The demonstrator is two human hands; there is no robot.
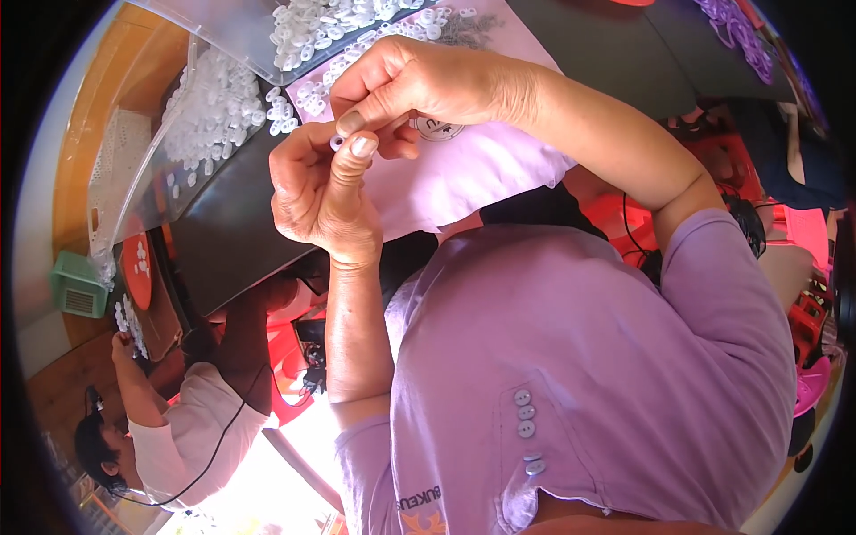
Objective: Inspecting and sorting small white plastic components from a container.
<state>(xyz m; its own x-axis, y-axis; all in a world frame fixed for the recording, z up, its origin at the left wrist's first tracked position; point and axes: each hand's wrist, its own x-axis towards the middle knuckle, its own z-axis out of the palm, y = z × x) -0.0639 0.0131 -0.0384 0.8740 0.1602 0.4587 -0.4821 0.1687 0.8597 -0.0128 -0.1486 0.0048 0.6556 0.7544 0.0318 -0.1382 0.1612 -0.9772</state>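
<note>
My left hand (323, 192) is closed in a pinch, thumb against index finger, with a small pale ring-shaped plastic piece (336, 142) showing at the fingertips. From the right, my right hand (415, 85) reaches over, its thumb and index finger pressed together just above that piece and nearly touching the left fingertips. Whatever lies between the right fingers is hidden. Both hands are above a pink sheet (428, 183) that hangs over the table's near edge. Many small white plastic pieces with holes (352, 58) lie beyond the hands on the sheet.
A clear plastic bin (254, 40) stands at the far side of the dark table (241, 227). A heap of white pieces (209, 111) lies left of it. Purple strands (736, 36) are at the far right. A seated co-worker (192, 419) handles white pieces at the left, near a green basket (80, 285).
</note>
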